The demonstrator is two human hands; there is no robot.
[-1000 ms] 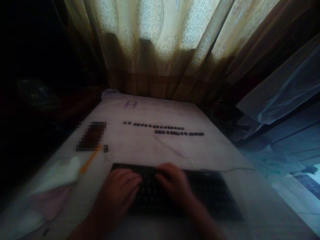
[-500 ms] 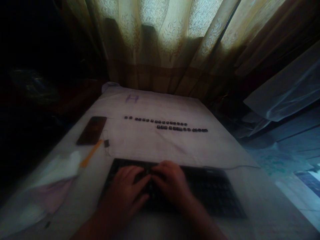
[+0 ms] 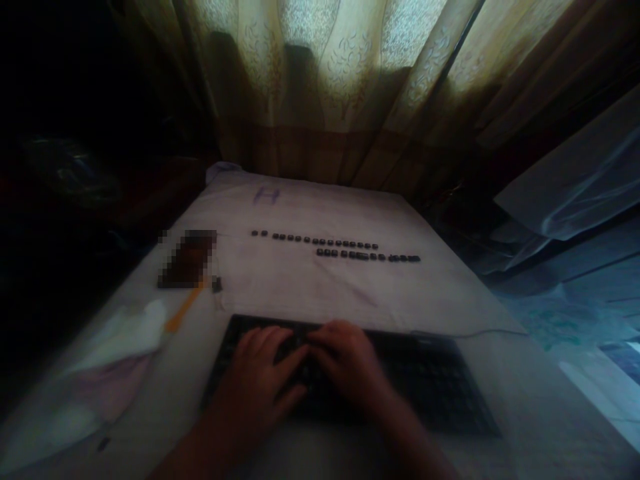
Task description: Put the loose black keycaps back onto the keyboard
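Observation:
A black keyboard (image 3: 425, 373) lies on the white cloth close to me, dim and slightly blurred. My left hand (image 3: 267, 367) rests over its left part, fingers spread and the thumb apart from the index finger. From the right, my right hand (image 3: 345, 353) reaches in with thumb and fingers drawn together near the left index fingertip. Anything between those right fingers is hidden. Beyond the keyboard, small black keycaps (image 3: 323, 242) stand in a long row, with a second, shorter row of keycaps (image 3: 363, 256) nearer and further right.
At left are a pixelated dark flat object (image 3: 187, 260), an orange strip-like tool (image 3: 185, 308), a small black clip-like piece (image 3: 217, 285) and a crumpled white and pink cloth (image 3: 120, 360). A cable (image 3: 480, 332) runs right from the keyboard. Curtains (image 3: 345, 87) hang behind the table.
The view has shifted slightly, so everything sits a little further right. Both hands keep nearly the same pose over the keyboard, and the keycap rows look unchanged.

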